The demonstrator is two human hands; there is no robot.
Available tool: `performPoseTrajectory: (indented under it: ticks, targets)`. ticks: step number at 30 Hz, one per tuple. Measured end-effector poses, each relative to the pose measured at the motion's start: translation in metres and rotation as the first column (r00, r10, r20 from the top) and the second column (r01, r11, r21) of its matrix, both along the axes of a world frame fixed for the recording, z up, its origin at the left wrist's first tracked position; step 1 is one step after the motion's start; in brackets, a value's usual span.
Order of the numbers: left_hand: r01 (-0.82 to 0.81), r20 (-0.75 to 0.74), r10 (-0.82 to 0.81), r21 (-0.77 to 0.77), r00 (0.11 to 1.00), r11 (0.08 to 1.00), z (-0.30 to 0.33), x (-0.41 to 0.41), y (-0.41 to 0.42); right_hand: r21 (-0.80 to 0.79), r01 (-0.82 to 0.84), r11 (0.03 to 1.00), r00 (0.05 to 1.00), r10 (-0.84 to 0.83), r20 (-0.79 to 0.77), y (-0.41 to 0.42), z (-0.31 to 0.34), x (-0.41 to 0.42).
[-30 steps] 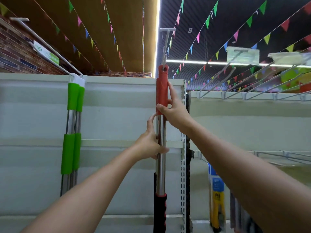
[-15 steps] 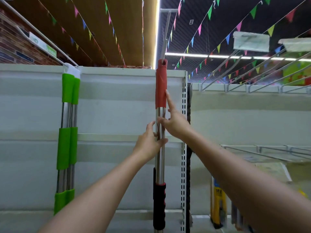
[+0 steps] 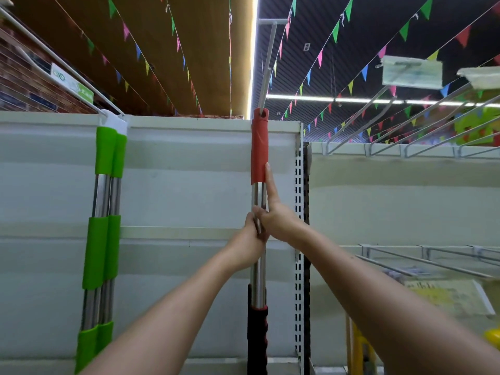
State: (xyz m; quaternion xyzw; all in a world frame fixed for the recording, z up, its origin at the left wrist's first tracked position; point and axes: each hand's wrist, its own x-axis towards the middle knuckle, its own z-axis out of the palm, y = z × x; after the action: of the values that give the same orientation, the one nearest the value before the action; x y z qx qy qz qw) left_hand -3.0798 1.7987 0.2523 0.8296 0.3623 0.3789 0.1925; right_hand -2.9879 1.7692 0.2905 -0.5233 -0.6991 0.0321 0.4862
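In the middle of the frame the pole (image 3: 258,255) now hangs straight, the eye at the top of its red grip (image 3: 259,147) threaded on the long hook (image 3: 267,66) that runs up toward the ceiling. A second ago the right hand (image 3: 276,220) was wrapped round the foot of that grip. It has since slid down onto the bare steel, thumb across the tube and forefinger (image 3: 270,182) laid straight up along the grip's edge; its other fingers are hidden. The left hand (image 3: 247,247) has climbed to meet it and is closed round the tube. To my eye the hanging is done, and only steadying and letting go remain. The green-handled poles (image 3: 104,212) hang at left.
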Motion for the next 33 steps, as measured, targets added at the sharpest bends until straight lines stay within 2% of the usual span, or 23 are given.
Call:
performPoseTrajectory:
  ticks: [4,17,24,29,33]
  targets:
    - [0.001,0.038,-0.001,-0.009,0.999,1.0,-0.002,0.003,0.004,0.001,-0.031,1.0,0.999,0.031,-0.042,0.009,-0.005,0.0]
    - [-0.015,0.134,0.009,0.043,0.991,0.999,-0.012,0.006,0.015,0.028,0.011,1.0,0.998,-0.01,-0.062,0.02,-0.015,-0.003]
    - [0.077,0.108,-0.073,-0.038,0.991,0.996,-0.016,0.003,0.013,0.016,-0.14,0.99,0.984,0.141,-0.111,0.018,-0.022,0.005]
    - [0.195,0.162,-0.171,-0.146,0.972,0.97,-0.022,-0.001,0.005,-0.002,-0.234,0.972,0.96,0.231,-0.158,0.02,-0.034,0.012]
    - [0.183,0.188,-0.159,-0.12,0.969,0.976,-0.029,-0.002,0.001,-0.011,-0.237,0.971,0.956,0.231,-0.181,0.021,-0.039,0.009]
